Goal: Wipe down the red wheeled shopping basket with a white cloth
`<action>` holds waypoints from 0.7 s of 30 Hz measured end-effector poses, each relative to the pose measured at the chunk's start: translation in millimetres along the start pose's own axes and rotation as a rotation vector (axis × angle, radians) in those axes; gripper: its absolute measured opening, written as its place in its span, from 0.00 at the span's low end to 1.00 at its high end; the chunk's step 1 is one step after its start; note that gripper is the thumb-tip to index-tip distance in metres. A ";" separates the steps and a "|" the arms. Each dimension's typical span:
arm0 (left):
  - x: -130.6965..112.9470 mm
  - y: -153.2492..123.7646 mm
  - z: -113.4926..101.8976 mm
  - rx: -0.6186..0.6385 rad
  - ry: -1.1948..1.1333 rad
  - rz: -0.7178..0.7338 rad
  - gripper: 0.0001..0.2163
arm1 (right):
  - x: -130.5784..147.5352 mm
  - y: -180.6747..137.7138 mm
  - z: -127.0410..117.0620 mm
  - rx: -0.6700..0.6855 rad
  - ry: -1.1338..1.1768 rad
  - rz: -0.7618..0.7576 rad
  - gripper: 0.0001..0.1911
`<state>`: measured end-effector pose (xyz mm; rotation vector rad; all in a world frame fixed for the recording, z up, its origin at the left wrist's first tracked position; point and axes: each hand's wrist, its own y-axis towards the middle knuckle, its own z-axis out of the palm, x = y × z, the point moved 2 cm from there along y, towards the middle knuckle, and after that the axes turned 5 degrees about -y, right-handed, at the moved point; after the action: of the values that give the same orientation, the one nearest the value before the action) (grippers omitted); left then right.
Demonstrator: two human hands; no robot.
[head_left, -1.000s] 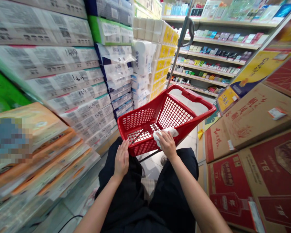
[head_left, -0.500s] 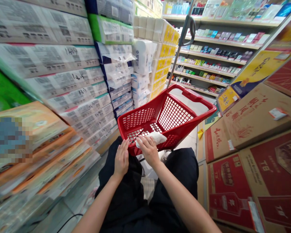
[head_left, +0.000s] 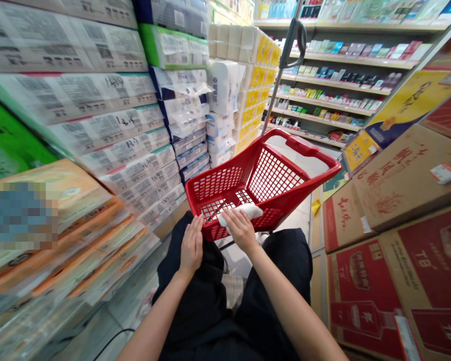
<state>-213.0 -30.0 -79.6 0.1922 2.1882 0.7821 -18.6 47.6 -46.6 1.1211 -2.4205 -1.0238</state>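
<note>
In front of my knees stands a red shopping basket point(head_left: 218, 183) with latticed walls. A folded white cloth point(head_left: 252, 211) lies over its near rim, under the fingers of my right hand point(head_left: 241, 229), which presses it against the edge. My left hand point(head_left: 192, 244) rests against the basket's near left corner. Its fingers are straight and close together, and it holds nothing loose. The right palm and the underside of the cloth are hidden.
Stacked paper packs point(head_left: 135, 118) rise on the left, with orange packs point(head_left: 86, 215) nearer me. Cardboard cartons point(head_left: 364, 281) line the right side. Behind the basket are a grey pole point(head_left: 273, 100) and shelves point(head_left: 346, 60) of small boxes. A black cable point(head_left: 110, 338) runs across the floor.
My right hand and the cloth have shifted slightly right along the basket's near rim. The whole view has also moved a little. My left hand stays at the corner.
</note>
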 end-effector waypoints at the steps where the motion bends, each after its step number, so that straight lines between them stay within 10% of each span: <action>1: -0.1 -0.1 0.3 -0.002 -0.002 -0.002 0.23 | -14.9 -3.4 -5.1 -0.014 -0.009 0.032 0.24; 9: -1.1 -0.8 2.5 -0.031 -0.022 -0.013 0.23 | -61.2 -9.8 -21.3 -0.106 0.042 0.248 0.21; 21: 4.6 -3.8 3.4 -0.023 -0.007 0.010 0.23 | 77.5 13.1 28.4 -0.012 0.097 0.199 0.21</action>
<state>-213.2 -29.7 -86.5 0.1941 2.1719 0.8105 -91.4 9.0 -60.4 0.8826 -2.3883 -0.8989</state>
